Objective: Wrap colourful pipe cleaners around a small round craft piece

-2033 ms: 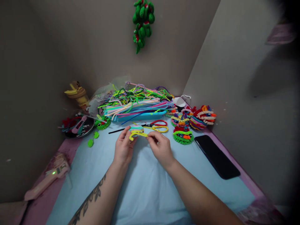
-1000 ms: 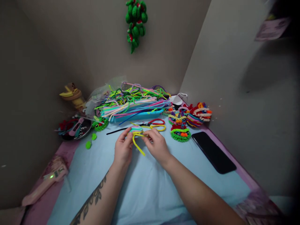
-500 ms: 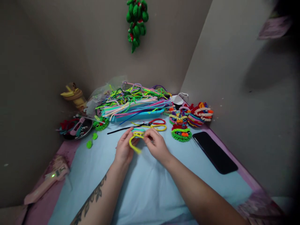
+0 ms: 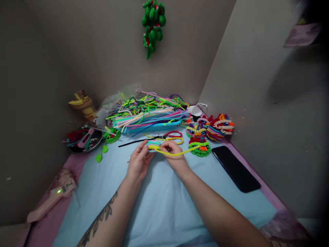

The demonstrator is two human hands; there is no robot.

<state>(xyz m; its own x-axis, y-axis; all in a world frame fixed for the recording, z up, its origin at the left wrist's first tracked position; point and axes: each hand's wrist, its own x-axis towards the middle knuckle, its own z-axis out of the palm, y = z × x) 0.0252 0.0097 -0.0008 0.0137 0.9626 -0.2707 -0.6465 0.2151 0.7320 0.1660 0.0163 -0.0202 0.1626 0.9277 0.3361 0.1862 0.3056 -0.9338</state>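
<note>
My left hand [image 4: 138, 162] pinches a small coiled pipe-cleaner piece [image 4: 152, 144] of teal and pale bands just above the light blue table cover [image 4: 159, 202]. My right hand [image 4: 174, 155] grips the yellow pipe cleaner [image 4: 180, 153] attached to that coil; its free end stretches out to the right over my wrist. Both hands meet at the coil near the table's middle.
Behind the hands lie red and yellow scissors [image 4: 172, 136], a black stick [image 4: 131, 142] and a blue tray heaped with pipe cleaners [image 4: 149, 115]. Finished coiled figures [image 4: 205, 133] and a black phone [image 4: 235, 168] sit right. A pink glue gun [image 4: 51, 199] and dark bowl [image 4: 83, 139] sit left.
The yellow pipe cleaner's free end hung down toward me between the hands; it now swings out to the right. My hands stay at the coil.
</note>
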